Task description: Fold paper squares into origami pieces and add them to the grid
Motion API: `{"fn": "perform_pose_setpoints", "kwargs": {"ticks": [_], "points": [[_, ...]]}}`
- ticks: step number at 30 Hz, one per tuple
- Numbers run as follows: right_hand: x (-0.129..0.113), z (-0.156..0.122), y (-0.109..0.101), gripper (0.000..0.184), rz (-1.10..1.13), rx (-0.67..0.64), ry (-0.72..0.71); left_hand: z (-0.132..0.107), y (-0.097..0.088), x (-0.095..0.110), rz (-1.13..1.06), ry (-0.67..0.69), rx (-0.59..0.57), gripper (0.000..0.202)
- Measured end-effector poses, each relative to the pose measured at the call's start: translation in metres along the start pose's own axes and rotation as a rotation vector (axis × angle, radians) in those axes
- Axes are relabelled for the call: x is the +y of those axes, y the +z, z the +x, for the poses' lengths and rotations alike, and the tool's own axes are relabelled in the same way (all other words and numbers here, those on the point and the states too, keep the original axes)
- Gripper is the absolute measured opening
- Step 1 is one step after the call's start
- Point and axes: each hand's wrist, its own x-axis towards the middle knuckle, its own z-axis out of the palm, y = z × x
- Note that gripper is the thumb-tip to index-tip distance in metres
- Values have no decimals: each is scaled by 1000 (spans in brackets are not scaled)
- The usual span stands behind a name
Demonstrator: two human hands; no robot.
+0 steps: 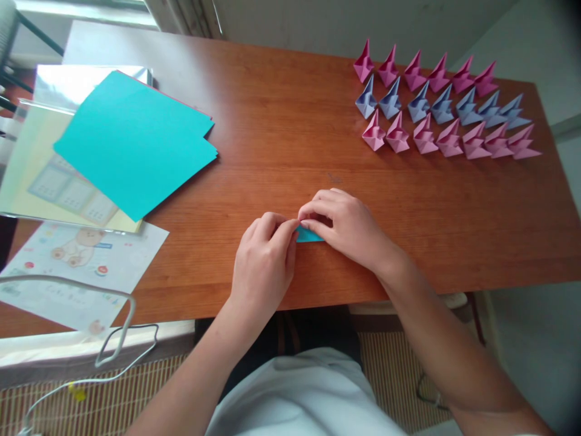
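Wooden worktop (281, 121). Left: turquoise sheets (136, 142) partly overlapping a glossy folder (27, 169); printed sheet (82, 260) at the front edge. Right rear: 3 rows of folded paper figures (442, 109), pink, blue, pink. Front centre: folded turquoise piece (309, 235).

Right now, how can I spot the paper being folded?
On the wooden table, go to the near edge where the left hand and right hand meet. Pinched between them is a small folded teal paper; the other folded figures are pink or blue.

Sheets (136, 142) left of strip (310, 235), figures (442, 108) right
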Motion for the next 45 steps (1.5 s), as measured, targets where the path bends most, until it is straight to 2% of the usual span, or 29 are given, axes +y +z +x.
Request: {"fn": "perform_pose_setpoints", "kwargs": {"ticks": [5, 7, 10, 15, 21, 35, 45], "points": [[0, 4, -2, 7, -3, -29, 1, -14, -1, 7, 98, 71, 83, 28], [0, 5, -2, 7, -1, -37, -1, -23, -1, 13, 79, 164, 70, 36], [0, 5, -2, 8, -8, -45, 8, -34, 1, 24, 114, 240, -27, 43], [0, 6, -2, 9, -4, -42, 19, -41, 6, 35, 212, 209, -164, 58], [1, 5, -2, 8, 3, -31, 16, -41, 6, 40, 259, 210, -236, 75], [0, 0, 1, 8, 8, -5, 7, -41, 9, 39, 290, 245, -253, 92], [3, -2, 6, 6, -1, 60, -51, -43, 11, 39, 259, 212, -253, 89]]}}
